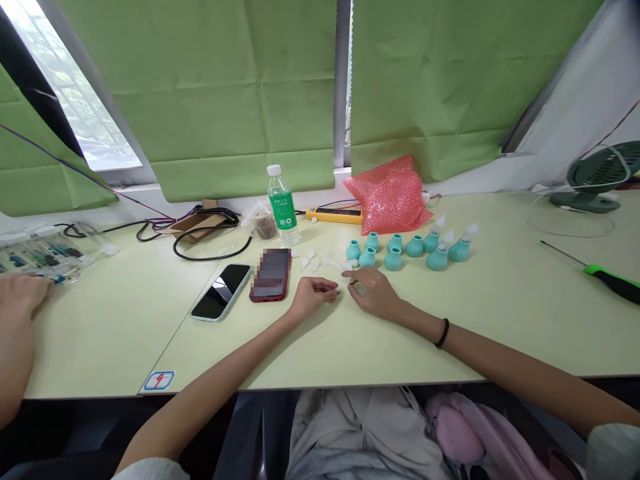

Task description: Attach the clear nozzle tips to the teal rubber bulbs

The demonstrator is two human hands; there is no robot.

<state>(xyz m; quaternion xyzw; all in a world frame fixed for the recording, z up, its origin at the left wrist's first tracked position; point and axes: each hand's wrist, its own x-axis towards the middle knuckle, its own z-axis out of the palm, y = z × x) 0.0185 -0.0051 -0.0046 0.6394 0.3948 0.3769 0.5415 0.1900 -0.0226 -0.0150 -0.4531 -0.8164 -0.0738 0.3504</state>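
My left hand (315, 295) is closed in a pinch above the table, a tiny piece barely showing at its fingertips. Facing it, my right hand (373, 291) has thumb and index finger curled round something small and whitish, too small to name. Loose white pointed tips (313, 261) lie scattered just beyond both hands. Behind my right hand stand several teal squeeze bulbs (393, 259) with open necks. At the right of that group, 3 bulbs carry white pointed tips, among them a tipped bulb (459, 250).
Left of my hands lie a red-cased phone (271, 275) and a light-cased phone (221, 293). Behind are a water bottle (283, 210), yellow power strip (334, 215) and pink bubble-wrap bag (387, 197). A screwdriver (595, 270) lies right; another person's hand (25, 293) rests far left.
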